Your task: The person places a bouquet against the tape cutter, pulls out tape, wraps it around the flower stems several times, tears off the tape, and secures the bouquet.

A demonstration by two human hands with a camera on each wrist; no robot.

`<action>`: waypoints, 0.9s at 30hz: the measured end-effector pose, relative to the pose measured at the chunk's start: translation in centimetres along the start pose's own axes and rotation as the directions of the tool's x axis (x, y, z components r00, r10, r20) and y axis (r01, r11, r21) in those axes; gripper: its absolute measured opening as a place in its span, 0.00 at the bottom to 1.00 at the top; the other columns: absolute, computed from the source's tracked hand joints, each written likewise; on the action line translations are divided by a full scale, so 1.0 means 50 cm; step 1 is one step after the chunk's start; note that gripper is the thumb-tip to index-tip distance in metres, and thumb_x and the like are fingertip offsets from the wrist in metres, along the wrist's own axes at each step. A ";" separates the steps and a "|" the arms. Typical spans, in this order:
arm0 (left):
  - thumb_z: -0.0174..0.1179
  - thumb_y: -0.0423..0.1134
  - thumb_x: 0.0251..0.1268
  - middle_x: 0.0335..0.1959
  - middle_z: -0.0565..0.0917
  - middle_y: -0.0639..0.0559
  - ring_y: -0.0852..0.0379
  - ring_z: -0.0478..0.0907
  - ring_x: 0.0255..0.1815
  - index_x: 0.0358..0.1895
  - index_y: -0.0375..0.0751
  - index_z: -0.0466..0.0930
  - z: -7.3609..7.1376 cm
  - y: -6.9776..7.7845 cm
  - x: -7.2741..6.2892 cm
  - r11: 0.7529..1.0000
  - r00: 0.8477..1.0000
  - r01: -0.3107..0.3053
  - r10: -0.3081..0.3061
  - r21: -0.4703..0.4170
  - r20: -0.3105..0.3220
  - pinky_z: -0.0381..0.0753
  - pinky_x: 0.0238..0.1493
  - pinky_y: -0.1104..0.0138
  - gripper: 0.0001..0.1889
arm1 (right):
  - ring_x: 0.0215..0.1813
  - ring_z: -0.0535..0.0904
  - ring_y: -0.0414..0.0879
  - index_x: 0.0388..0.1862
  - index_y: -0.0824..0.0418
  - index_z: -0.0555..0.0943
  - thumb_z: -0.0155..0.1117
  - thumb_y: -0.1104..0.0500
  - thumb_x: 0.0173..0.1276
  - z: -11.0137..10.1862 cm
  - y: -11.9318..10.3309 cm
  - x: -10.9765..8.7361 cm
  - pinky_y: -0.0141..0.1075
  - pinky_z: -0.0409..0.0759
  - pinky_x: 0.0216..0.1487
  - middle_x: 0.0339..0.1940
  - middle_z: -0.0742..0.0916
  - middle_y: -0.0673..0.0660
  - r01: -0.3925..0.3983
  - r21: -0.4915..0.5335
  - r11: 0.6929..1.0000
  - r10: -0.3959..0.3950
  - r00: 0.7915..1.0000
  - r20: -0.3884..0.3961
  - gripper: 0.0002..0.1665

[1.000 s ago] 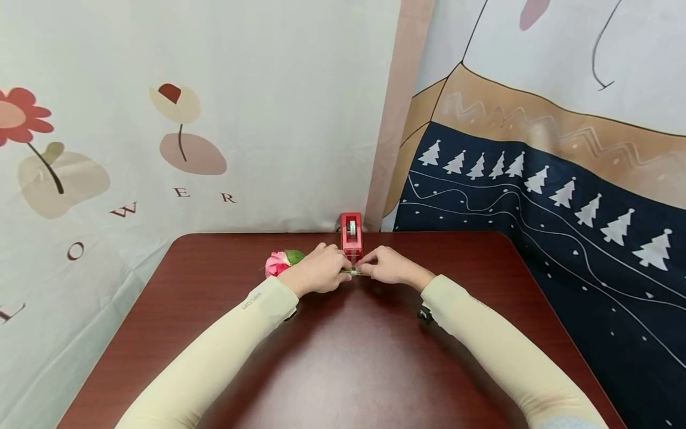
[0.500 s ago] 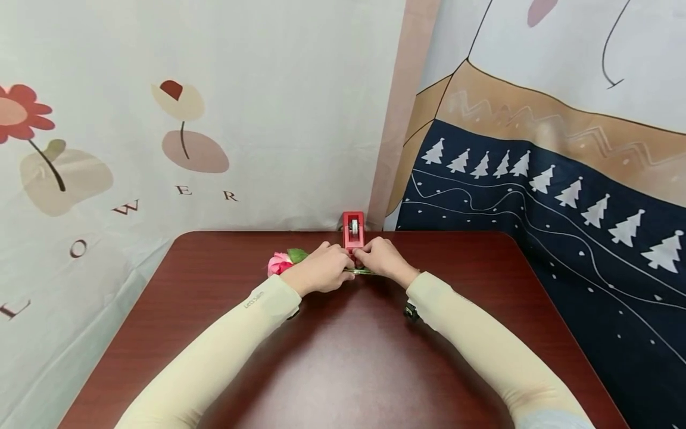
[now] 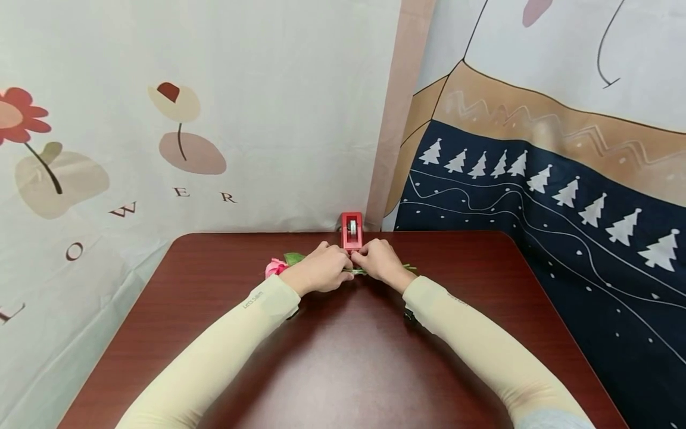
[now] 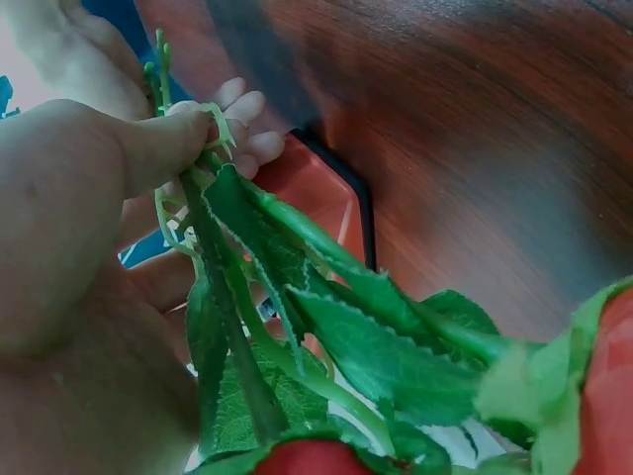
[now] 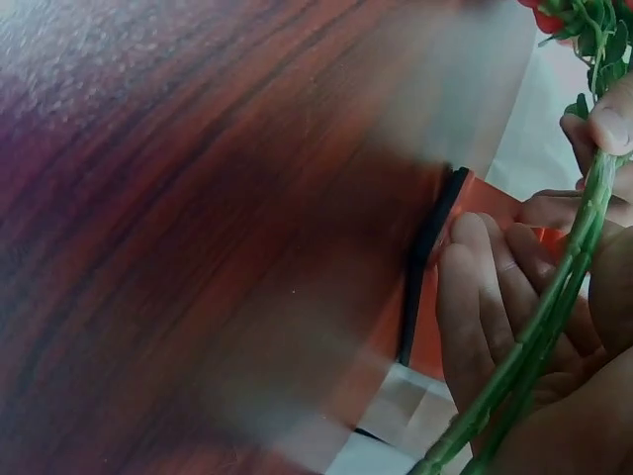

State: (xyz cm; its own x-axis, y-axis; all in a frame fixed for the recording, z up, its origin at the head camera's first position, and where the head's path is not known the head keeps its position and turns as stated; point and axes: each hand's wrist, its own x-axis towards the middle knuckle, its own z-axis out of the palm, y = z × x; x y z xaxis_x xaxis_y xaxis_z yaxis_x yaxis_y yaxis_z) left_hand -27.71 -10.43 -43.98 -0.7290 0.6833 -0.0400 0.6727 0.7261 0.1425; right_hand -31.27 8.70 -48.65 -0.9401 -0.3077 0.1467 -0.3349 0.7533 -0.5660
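Observation:
My left hand (image 3: 323, 268) grips the stems of a small bunch of artificial roses (image 3: 276, 267), thumb pressed across them in the left wrist view. Pink and red blooms lie at left, with green leaves (image 4: 386, 361) behind them. The green stems (image 5: 519, 361) run rightward under my right hand (image 3: 382, 261). Its thumb and index fingertips pinch together at the front of a red tape dispenser (image 3: 352, 231), where the clear tape comes off; the fingers largely hide that strip. In the right wrist view its other fingers (image 5: 475, 297) overlap the dispenser's base.
The dispenser stands at the far edge of the dark red-brown wooden table (image 3: 343, 363). Behind it hang a pale flower-printed curtain (image 3: 289, 119) and a navy tree-printed one (image 3: 482, 185).
My right hand has moved slightly inward and away toward the dispenser, and the stem ends now show past its wrist. The left hand keeps its grip in nearly the same place.

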 end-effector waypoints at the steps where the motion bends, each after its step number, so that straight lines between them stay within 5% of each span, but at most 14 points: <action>1: 0.69 0.45 0.79 0.48 0.92 0.50 0.45 0.87 0.54 0.42 0.48 0.95 0.000 0.000 0.000 1.000 1.000 0.001 -0.001 -0.003 0.004 0.71 0.54 0.51 0.08 | 0.26 0.70 0.41 0.18 0.52 0.89 0.69 0.53 0.77 0.001 0.001 0.000 0.32 0.68 0.29 0.13 0.77 0.41 -0.001 0.001 1.000 0.001 1.000 0.000 0.23; 12: 0.69 0.48 0.79 0.47 0.91 0.52 0.45 0.84 0.57 0.41 0.53 0.95 0.007 0.008 -0.003 0.999 0.999 -0.001 -0.001 0.039 0.044 0.73 0.59 0.51 0.08 | 0.14 0.81 0.41 0.23 0.54 0.92 0.63 0.52 0.83 0.010 0.034 -0.012 0.32 0.76 0.20 0.12 0.85 0.48 -0.069 0.105 0.992 0.053 0.988 0.143 0.25; 17: 0.69 0.47 0.79 0.49 0.92 0.52 0.46 0.84 0.59 0.42 0.53 0.95 0.001 0.009 -0.010 0.999 1.000 0.003 -0.004 0.050 0.023 0.72 0.61 0.51 0.07 | 0.18 0.84 0.40 0.23 0.55 0.91 0.61 0.48 0.86 -0.019 0.035 -0.021 0.32 0.78 0.23 0.16 0.86 0.50 -0.098 0.115 0.989 0.078 0.982 0.170 0.29; 21: 0.69 0.47 0.79 0.52 0.93 0.53 0.47 0.84 0.60 0.45 0.53 0.96 -0.007 0.004 -0.015 0.997 1.000 -0.004 0.004 0.072 0.004 0.72 0.62 0.51 0.07 | 0.23 0.79 0.42 0.25 0.52 0.92 0.63 0.46 0.85 -0.060 0.025 -0.027 0.34 0.74 0.26 0.15 0.83 0.48 -0.026 0.067 0.997 0.011 0.975 0.220 0.27; 23: 0.69 0.47 0.79 0.52 0.93 0.54 0.48 0.84 0.60 0.44 0.54 0.96 -0.010 0.000 -0.017 0.997 1.000 -0.008 0.008 0.079 -0.004 0.72 0.63 0.50 0.07 | 0.26 0.78 0.43 0.30 0.53 0.94 0.64 0.45 0.85 -0.080 0.021 -0.031 0.36 0.75 0.29 0.18 0.85 0.52 0.037 0.068 0.997 -0.055 0.956 0.287 0.24; 27: 0.69 0.47 0.79 0.51 0.93 0.54 0.49 0.84 0.60 0.45 0.53 0.96 -0.018 -0.006 -0.021 0.997 1.000 0.003 -0.003 0.076 -0.005 0.71 0.67 0.49 0.07 | 0.34 0.86 0.47 0.48 0.58 0.95 0.65 0.47 0.85 -0.100 0.021 -0.041 0.37 0.85 0.40 0.31 0.94 0.59 0.153 0.125 0.980 -0.192 0.885 0.424 0.18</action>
State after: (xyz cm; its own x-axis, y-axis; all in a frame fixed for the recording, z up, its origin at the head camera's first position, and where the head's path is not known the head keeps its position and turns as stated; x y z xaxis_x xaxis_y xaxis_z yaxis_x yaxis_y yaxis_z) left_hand -27.25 -11.45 -43.12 -0.7317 0.6807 -0.0357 0.6779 0.7322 0.0663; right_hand -29.99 13.03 -45.47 -0.7409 -0.6633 -0.1055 -0.4639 0.6189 -0.6338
